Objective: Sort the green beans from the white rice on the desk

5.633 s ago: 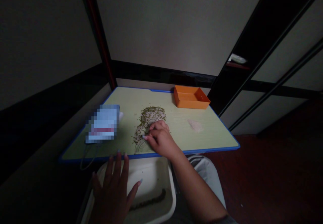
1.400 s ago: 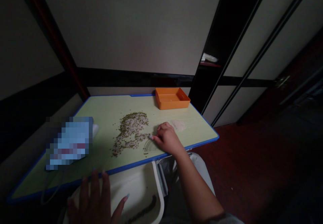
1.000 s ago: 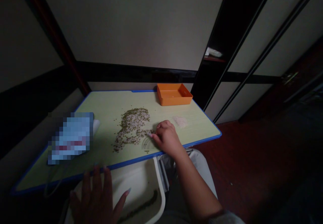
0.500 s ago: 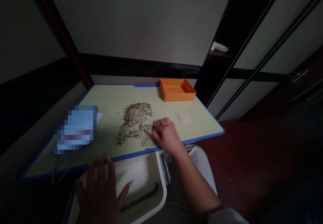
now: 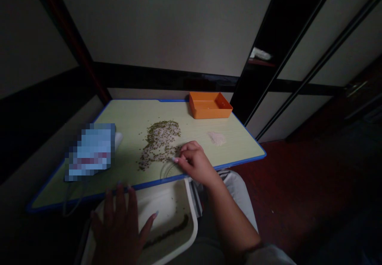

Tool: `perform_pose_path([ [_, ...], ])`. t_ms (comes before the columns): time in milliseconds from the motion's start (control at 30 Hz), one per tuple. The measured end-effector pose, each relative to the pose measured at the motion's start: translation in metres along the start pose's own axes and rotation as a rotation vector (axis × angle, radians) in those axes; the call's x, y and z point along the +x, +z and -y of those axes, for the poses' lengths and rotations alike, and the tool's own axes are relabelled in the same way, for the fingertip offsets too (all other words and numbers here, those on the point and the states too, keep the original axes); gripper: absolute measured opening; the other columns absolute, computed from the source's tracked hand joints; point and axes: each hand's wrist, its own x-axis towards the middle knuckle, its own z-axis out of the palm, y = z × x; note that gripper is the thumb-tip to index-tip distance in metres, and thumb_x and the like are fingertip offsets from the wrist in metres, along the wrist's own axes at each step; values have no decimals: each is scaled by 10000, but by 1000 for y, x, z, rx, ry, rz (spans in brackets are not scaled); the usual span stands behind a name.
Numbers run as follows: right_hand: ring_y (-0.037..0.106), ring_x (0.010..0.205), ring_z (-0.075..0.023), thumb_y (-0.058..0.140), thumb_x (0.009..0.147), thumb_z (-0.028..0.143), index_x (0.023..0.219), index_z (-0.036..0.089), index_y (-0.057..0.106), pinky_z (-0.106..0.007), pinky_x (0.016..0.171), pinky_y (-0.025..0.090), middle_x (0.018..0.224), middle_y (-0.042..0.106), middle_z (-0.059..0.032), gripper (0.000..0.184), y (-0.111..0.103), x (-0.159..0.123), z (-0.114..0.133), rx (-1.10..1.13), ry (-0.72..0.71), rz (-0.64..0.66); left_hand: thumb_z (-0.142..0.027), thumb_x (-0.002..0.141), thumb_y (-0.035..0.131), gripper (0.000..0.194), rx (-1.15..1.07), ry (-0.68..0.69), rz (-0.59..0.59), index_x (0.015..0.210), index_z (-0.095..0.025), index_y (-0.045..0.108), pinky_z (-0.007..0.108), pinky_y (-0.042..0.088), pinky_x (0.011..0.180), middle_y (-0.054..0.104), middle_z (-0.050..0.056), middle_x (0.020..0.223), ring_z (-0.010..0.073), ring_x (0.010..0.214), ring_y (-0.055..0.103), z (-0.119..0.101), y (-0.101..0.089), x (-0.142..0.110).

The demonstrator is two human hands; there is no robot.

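On a pale green table with a blue rim lies a spread of small green beans mixed with pale grains that look like rice. My right hand rests at the near edge of this spread, with its fingers curled inward. What is in those fingers, if anything, is too small to make out. Below the table's front edge, a white basin holds a dark line of beans along its near side. My left hand is spread over the basin's left part, fingertips by the table edge, holding nothing.
A small heap of pale grains lies to the right. Behind it, an orange open box stands at the back edge. A blurred blue-white packet sits at the left. Cabinet panels rise behind the table.
My right hand has shifted slightly left and toward the table's front edge. A few more dark specks show in the white basin. My left hand stays in place.
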Motion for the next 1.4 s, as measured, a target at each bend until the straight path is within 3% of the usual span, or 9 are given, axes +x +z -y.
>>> perform_pose_path([
  [167,560,886,-195,668,942,212,634,210,576,-333,869,432,819,633,-34,322,-19,-1,-21,-28,98,-227,-409,940,486,849,-23,-4,17,1596,-139,21,827,187,1197,195,298,1678,439,1599,75,1,2,0],
  [300,553,916,-231,668,932,224,653,210,606,-363,872,423,832,639,-64,286,-25,-3,-37,-172,194,-317,-402,931,511,870,-15,-14,-12,1597,-143,15,807,195,1211,204,293,1676,430,1598,95,-1,2,0],
  [867,550,956,-227,714,911,231,659,204,613,-371,885,417,882,648,-60,272,-17,-1,-23,-152,143,-129,-441,931,497,890,-25,-52,51,1600,-191,-34,812,208,1202,203,288,1680,444,1590,117,2,5,-2],
  [1100,538,977,-238,715,922,263,674,198,634,-378,878,405,892,655,-71,269,-11,10,-17,-231,162,-96,-437,928,508,887,-21,-32,19,1600,-167,-3,828,209,1190,217,303,1670,460,1586,126,3,7,-2],
  [1400,555,935,-218,698,929,236,664,200,629,-353,868,410,839,634,-55,276,-10,11,-27,-144,199,-190,-423,928,514,877,-1,-10,-7,1597,-132,27,811,203,1202,233,313,1661,441,1596,105,3,7,0],
])
